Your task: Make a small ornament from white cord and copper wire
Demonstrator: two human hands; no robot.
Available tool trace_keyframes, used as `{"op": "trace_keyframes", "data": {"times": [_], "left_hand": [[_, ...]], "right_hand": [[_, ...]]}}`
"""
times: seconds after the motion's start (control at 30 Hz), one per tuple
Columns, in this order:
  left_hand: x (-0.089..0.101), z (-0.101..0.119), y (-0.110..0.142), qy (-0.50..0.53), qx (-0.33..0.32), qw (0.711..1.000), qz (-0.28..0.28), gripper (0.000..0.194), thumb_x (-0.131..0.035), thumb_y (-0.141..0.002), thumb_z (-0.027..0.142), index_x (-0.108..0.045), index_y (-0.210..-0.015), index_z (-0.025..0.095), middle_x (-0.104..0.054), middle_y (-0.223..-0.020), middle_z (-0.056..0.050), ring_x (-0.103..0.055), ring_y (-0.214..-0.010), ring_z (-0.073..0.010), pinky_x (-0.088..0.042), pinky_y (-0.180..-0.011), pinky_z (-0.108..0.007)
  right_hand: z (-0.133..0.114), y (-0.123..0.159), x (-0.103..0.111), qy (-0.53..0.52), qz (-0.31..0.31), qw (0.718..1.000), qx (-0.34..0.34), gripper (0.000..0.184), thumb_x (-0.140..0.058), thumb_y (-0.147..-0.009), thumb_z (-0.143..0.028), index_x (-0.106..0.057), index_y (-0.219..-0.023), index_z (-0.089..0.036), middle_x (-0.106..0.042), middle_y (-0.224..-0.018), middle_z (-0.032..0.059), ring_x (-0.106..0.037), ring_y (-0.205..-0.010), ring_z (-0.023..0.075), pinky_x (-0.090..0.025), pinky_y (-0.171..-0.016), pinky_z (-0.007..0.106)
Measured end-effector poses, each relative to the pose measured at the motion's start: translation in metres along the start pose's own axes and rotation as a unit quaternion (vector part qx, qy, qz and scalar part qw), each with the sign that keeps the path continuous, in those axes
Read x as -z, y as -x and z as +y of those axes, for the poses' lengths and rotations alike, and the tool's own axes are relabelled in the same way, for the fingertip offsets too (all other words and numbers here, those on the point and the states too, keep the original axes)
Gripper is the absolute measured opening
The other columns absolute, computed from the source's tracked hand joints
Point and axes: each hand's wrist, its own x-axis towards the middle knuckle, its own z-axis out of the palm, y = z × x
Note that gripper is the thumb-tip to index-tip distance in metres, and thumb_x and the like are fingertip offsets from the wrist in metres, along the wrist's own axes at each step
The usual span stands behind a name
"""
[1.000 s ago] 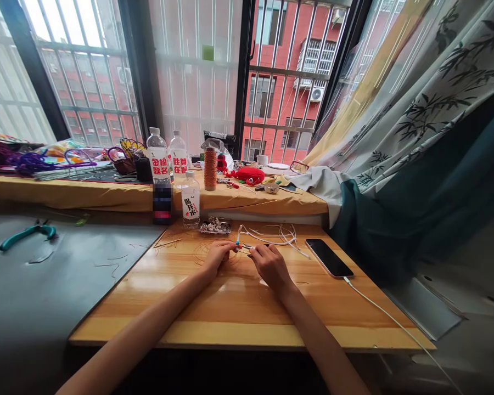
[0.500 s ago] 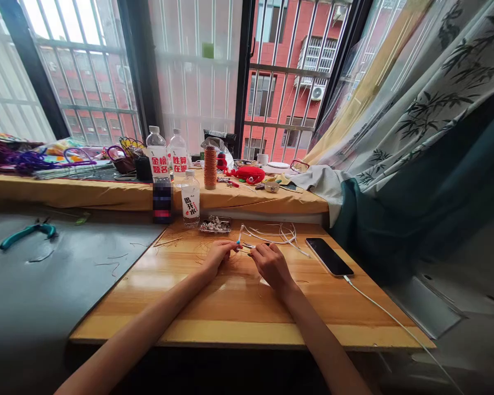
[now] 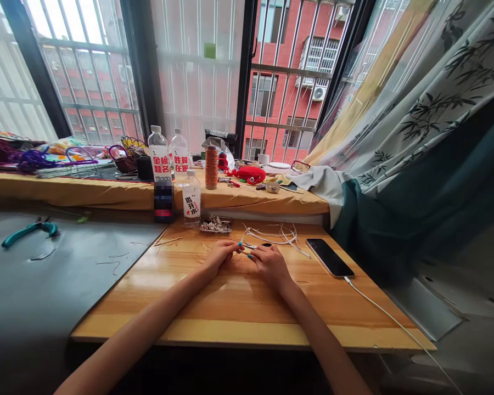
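My left hand (image 3: 221, 255) is closed in a pinch on the end of a white cord (image 3: 244, 235), its fingertips showing blue nails. Facing it, my right hand (image 3: 271, 264) has its fingers closed around a small metal tool with a dark handle (image 3: 251, 246); its tip points toward the left fingertips. The tool's exact kind is too small to make out. Behind both hands, the cord's loose loops (image 3: 286, 237) lie on the wooden board. Thin coppery wire (image 3: 201, 251) curls beside my left hand.
A clear tray of small parts (image 3: 216, 224) and a water bottle (image 3: 191, 200) stand behind my hands. To the right lies a phone (image 3: 329, 257) with a charging cable. Teal pliers (image 3: 29, 232) rest on the grey mat. A spool of brown thread (image 3: 211, 169) stands on the ledge.
My right fingers have shifted slightly around the tool, and their blue nails now show. My left hand stays almost in place on the cord. The whole view has moved a little.
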Motion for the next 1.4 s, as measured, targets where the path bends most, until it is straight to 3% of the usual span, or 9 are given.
{"op": "trace_keyframes", "data": {"times": [0.1,0.23,0.43,0.6,0.83,1.2,1.3,1.4], "left_hand": [[-0.001,0.003,0.002,-0.008,0.010,1.000,-0.003,0.030,-0.061,-0.059,0.040,-0.064,-0.066,0.011,-0.041,-0.044,0.004,-0.026,-0.039,-0.0047,-0.010,-0.042,-0.023],[-0.001,0.005,0.004,0.004,0.005,1.000,-0.024,0.029,-0.060,-0.061,0.039,-0.064,-0.066,0.011,-0.042,-0.045,0.004,-0.026,-0.039,-0.0045,-0.011,-0.042,-0.023],[-0.002,0.006,0.005,0.059,-0.005,0.996,-0.066,0.030,-0.059,-0.064,0.039,-0.063,-0.071,0.011,-0.039,-0.044,0.005,-0.026,-0.040,-0.0043,-0.012,-0.041,-0.021],[-0.003,0.006,0.005,0.065,-0.001,0.994,-0.084,0.024,-0.061,-0.063,0.035,-0.061,-0.071,0.012,-0.041,-0.045,0.005,-0.028,-0.039,-0.0037,-0.013,-0.040,-0.020],[-0.003,0.007,0.005,0.037,-0.005,0.997,-0.061,0.023,-0.062,-0.063,0.033,-0.061,-0.073,0.012,-0.042,-0.046,0.006,-0.028,-0.038,-0.0033,-0.014,-0.040,-0.020],[-0.003,0.007,0.006,0.043,-0.014,0.996,-0.075,0.029,-0.064,-0.060,0.038,-0.062,-0.074,0.013,-0.056,-0.065,0.001,-0.033,-0.043,-0.0031,-0.019,-0.042,-0.020],[-0.003,0.006,0.006,0.036,-0.010,0.995,-0.088,0.035,-0.065,-0.060,0.039,-0.064,-0.084,0.014,-0.058,-0.068,0.000,-0.033,-0.044,-0.0033,-0.019,-0.042,-0.020],[-0.003,0.007,0.006,0.037,-0.009,0.995,-0.092,0.039,-0.066,-0.059,0.039,-0.063,-0.088,0.013,-0.058,-0.068,-0.001,-0.034,-0.043,-0.0032,-0.020,-0.043,-0.020]], "right_hand": [[0.002,-0.001,0.000,-0.129,-0.049,0.989,-0.060,0.020,-0.046,-0.079,-0.021,-0.065,-0.073,-0.018,-0.061,-0.073,0.0013,-0.050,-0.067,0.0116,-0.030,-0.064,0.024],[0.004,-0.002,0.001,-0.273,-0.098,0.949,-0.126,0.021,-0.046,-0.075,-0.024,-0.062,-0.065,-0.014,-0.054,-0.062,0.0003,-0.045,-0.057,0.0104,-0.029,-0.054,0.021],[0.006,-0.006,0.003,-0.373,-0.114,0.904,-0.174,0.027,-0.044,-0.072,-0.033,-0.051,-0.054,-0.015,-0.034,-0.047,-0.0045,-0.030,-0.045,0.0077,-0.021,-0.046,0.021],[0.011,-0.008,-0.001,-0.416,-0.121,0.879,-0.201,0.036,-0.038,-0.072,-0.046,-0.050,-0.055,-0.016,-0.027,-0.042,-0.0064,-0.024,-0.042,0.0077,-0.017,-0.043,0.022],[0.010,-0.005,-0.006,-0.393,-0.122,0.891,-0.190,0.046,-0.034,-0.073,-0.055,-0.051,-0.056,-0.015,-0.029,-0.042,-0.0057,-0.024,-0.040,0.0071,-0.018,-0.042,0.022],[0.003,-0.001,-0.001,-0.384,-0.128,0.899,-0.165,0.051,-0.029,-0.080,-0.053,-0.056,-0.062,-0.014,-0.028,-0.042,-0.0057,-0.025,-0.039,0.0073,-0.020,-0.041,0.021],[0.006,0.001,-0.003,-0.344,-0.127,0.918,-0.153,0.050,-0.028,-0.082,-0.049,-0.057,-0.062,-0.014,-0.029,-0.042,-0.0052,-0.029,-0.040,0.0079,-0.022,-0.042,0.021],[0.007,0.002,-0.004,-0.273,-0.118,0.947,-0.124,0.048,-0.025,-0.085,-0.044,-0.058,-0.064,-0.015,-0.042,-0.048,-0.0021,-0.040,-0.046,0.0096,-0.027,-0.046,0.020]]}}
